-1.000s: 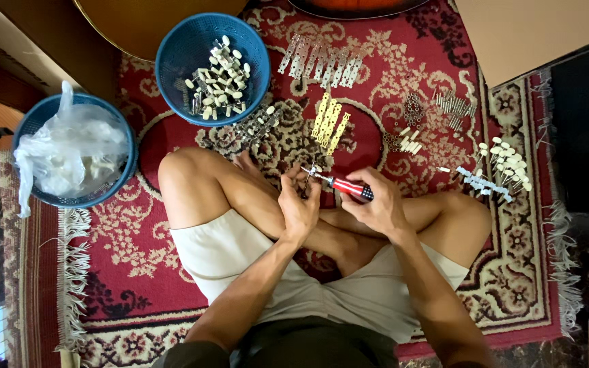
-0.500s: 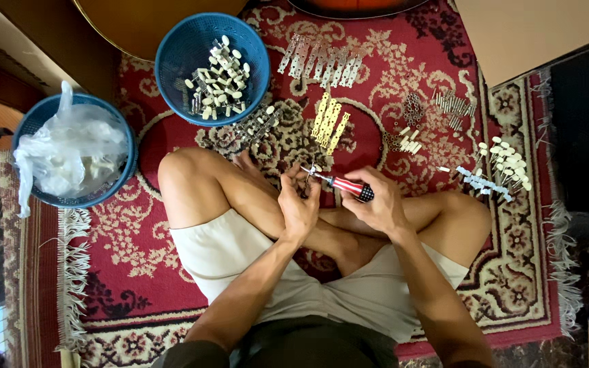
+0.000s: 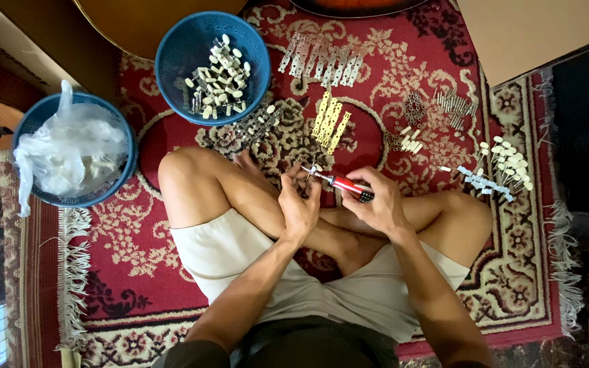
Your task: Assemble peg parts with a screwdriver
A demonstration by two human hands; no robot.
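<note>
Red carpet (image 3: 172, 238) | clear bags in blue basket (image 3: 35, 119) | hands: right (image 3: 380, 204) grips screwdriver (image 3: 342, 184)

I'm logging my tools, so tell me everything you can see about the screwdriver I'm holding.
The screwdriver has a red handle with a black end and a thin silvery shaft. It lies nearly level, tip pointing left. The right hand grips the handle; the tip meets a small metal part pinched in the left hand, above the crossed legs.

Small metal part pinched in left hand (image 3: 299, 204), too tiny to identify; tip of red-handled screwdriver (image 3: 341, 182) lost against it; orange curved object (image 3: 356, 5) beyond the screwdriver, cut by top edge; contents of crumpled clear plastic bag (image 3: 69, 150) indistinct.
</note>
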